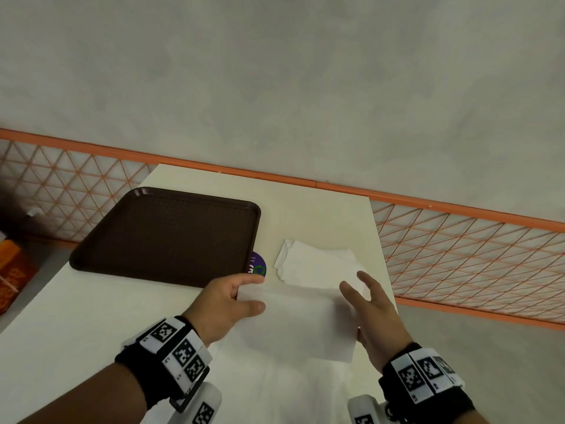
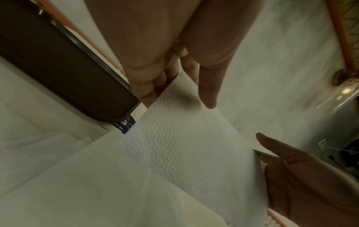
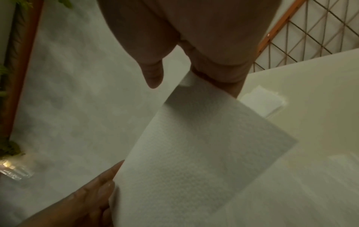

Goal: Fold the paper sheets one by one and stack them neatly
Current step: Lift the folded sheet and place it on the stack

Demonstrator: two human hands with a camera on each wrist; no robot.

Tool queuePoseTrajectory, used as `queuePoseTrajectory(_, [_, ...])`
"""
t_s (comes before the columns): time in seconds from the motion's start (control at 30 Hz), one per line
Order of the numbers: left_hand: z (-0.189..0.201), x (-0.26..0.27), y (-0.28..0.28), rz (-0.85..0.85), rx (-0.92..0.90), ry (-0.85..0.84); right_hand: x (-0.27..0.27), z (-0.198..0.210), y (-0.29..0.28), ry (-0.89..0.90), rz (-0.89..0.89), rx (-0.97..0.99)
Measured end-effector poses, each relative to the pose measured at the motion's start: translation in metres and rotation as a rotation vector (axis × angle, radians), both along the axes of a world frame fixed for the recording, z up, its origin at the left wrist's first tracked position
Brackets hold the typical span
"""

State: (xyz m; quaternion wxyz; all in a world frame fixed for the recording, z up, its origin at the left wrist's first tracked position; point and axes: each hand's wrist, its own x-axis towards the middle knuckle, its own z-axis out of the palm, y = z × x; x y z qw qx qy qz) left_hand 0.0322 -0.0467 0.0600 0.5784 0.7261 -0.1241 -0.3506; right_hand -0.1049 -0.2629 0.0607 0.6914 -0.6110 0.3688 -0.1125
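A white embossed paper sheet (image 1: 299, 322) hangs lifted between my two hands, above more flat white sheets (image 1: 284, 393) at the table's near edge. My left hand (image 1: 258, 293) is at the sheet's left edge, its fingers (image 2: 145, 93) behind the paper and the thumb straight and apart from it. My right hand (image 1: 356, 281) is at the right edge. There a corner lies against its fingers (image 3: 223, 76), and the thumb stands clear. A stack of folded sheets (image 1: 318, 264) lies just beyond the hands.
A dark brown tray (image 1: 165, 234) with nothing on it sits on the cream table (image 1: 91, 316) at the left, over a round purple sticker (image 1: 258, 267). An orange mesh railing (image 1: 458, 249) runs behind and to the right of the table. An orange box (image 1: 15, 270) stands on the floor at the far left.
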Motion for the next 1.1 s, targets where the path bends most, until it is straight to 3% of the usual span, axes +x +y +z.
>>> queuePoseTrajectory(0.17, [-0.004,0.002,-0.003,-0.024,0.070,-0.077,-0.007,0.007,-0.010,-0.099,0.164,0.068])
queuePoseTrajectory(0.47, [-0.011,0.006,-0.007,0.006,0.172,-0.307,-0.008,-0.010,-0.018,-0.028,0.179,-0.205])
queuePoseTrajectory(0.67, [-0.001,0.004,-0.013,-0.016,0.214,-0.585,-0.012,-0.012,-0.022,0.089,0.258,-0.332])
queuePoseTrajectory(0.87, [0.018,0.005,-0.017,-0.223,0.244,-0.941,-0.018,0.000,-0.024,0.480,0.410,-0.785])
queuePoseTrajectory(1.0, [0.030,0.000,-0.032,-0.543,0.427,-1.162,-0.001,0.016,0.002,0.291,0.653,-0.953])
queuePoseTrajectory(1.1, [0.035,-0.003,-0.039,-0.629,0.447,-1.188,0.013,0.019,0.018,0.203,0.704,-0.924])
